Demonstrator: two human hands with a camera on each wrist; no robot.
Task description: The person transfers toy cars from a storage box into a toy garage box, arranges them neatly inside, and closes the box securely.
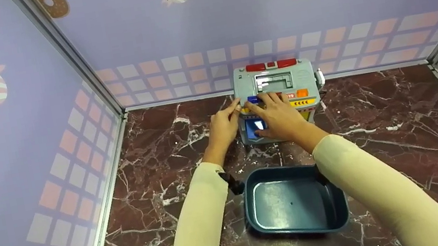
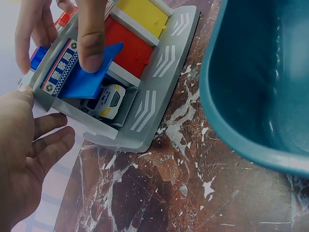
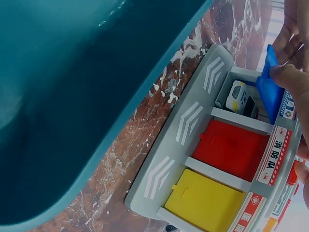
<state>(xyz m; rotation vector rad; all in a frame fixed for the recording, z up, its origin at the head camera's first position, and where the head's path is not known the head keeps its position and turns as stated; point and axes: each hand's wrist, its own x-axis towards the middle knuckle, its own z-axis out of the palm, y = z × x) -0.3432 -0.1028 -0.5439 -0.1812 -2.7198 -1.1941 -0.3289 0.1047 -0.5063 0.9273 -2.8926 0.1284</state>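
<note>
A grey toy garage (image 1: 248, 83) stands against the back wall, with blue, red (image 3: 231, 147) and yellow (image 3: 204, 200) doors. The blue door (image 2: 83, 86) is swung outward, showing a white toy car (image 2: 112, 101) in its bay. My right hand (image 1: 283, 117) spans the garage's front edge. Its thumb rests on the blue door's outer face, while its fingers lie on the roof by a blue button (image 1: 254, 99). At the left front corner, my left hand (image 1: 222, 129) touches the garage's side with fairly straight fingers. The red and yellow doors are down.
A dark teal plastic basin (image 1: 293, 211) sits in front of the garage, beneath my forearms. Marbled dark red flooring (image 1: 398, 145) surrounds it. Patterned purple panels (image 1: 236, 16) stand behind and at both sides. A white handset-like part (image 1: 319, 78) hangs on the garage's right side.
</note>
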